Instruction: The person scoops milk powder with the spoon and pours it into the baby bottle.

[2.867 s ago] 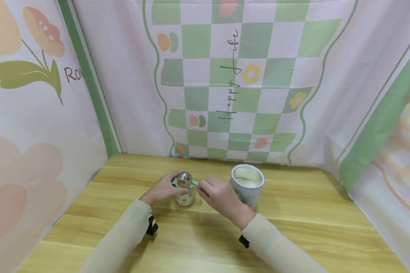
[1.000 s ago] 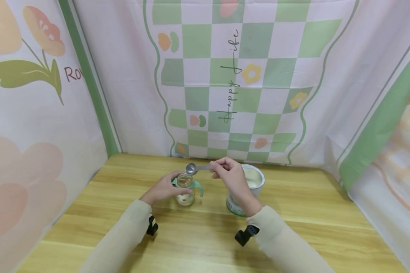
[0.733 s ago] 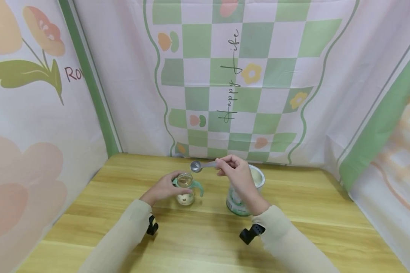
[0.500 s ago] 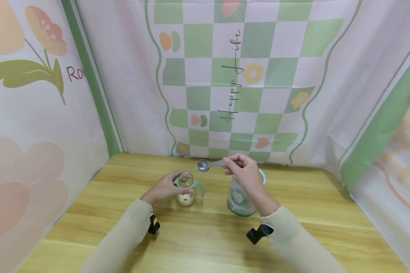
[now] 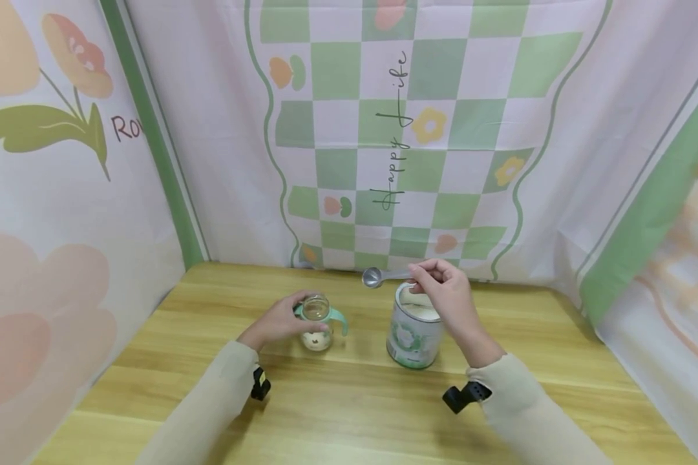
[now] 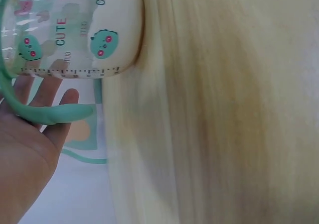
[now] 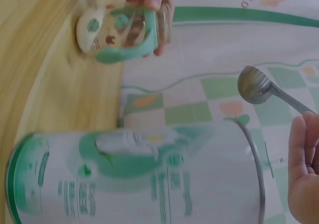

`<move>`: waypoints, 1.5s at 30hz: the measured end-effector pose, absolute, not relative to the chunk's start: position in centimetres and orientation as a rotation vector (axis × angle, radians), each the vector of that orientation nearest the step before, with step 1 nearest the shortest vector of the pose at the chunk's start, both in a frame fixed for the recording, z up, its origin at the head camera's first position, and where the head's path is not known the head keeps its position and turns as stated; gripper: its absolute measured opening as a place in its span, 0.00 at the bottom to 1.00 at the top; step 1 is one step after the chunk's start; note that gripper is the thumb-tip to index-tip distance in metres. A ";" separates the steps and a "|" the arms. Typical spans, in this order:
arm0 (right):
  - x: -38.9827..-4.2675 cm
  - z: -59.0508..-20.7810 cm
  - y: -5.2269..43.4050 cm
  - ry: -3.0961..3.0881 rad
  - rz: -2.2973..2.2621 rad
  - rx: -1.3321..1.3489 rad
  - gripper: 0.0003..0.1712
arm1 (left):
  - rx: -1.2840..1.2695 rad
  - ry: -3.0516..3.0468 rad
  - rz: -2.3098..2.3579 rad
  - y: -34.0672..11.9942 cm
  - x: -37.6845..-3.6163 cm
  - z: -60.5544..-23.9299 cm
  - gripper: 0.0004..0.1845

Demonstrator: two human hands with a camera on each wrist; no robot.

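Note:
A small clear baby bottle (image 5: 317,321) with green handles and cartoon prints stands open on the wooden table (image 5: 337,413); white powder lies in its bottom (image 6: 117,30). My left hand (image 5: 279,320) grips the bottle from the left side, and the left wrist view shows its fingers (image 6: 47,92) behind a green handle (image 6: 45,113). My right hand (image 5: 444,294) pinches the handle of a metal spoon (image 5: 373,278), whose empty bowl (image 7: 255,84) hangs in the air just left of an open tin (image 5: 414,326) of white powder. The tin (image 7: 139,176) stands right of the bottle (image 7: 119,32).
Printed cloth panels (image 5: 395,142) with green checks and flowers close off the back and both sides of the table. Bare wood stretches in front of my arms and to the right of the tin.
My right hand has carried the spoon from over the bottle's mouth rightward to the tin's left rim. The left hand and bottle have stayed put.

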State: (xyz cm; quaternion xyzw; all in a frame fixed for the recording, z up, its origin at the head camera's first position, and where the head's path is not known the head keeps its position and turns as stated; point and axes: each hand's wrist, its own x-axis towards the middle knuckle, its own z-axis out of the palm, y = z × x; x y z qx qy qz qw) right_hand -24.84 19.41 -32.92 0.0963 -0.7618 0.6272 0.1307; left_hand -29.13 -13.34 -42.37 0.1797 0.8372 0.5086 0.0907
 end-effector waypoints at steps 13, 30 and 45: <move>-24.5 -32.7 22.4 -2.136 1.802 0.279 0.17 | 0.676 2.589 1.453 -12.7 -29.2 -40.9 0.39; -24.1 -33.6 25.7 -2.210 1.682 0.247 0.17 | 0.911 2.619 1.374 -10.0 -29.6 -38.4 0.35; -24.0 -34.1 26.5 -2.293 1.526 0.215 0.21 | 0.979 2.567 1.429 -6.6 -29.3 -36.2 0.31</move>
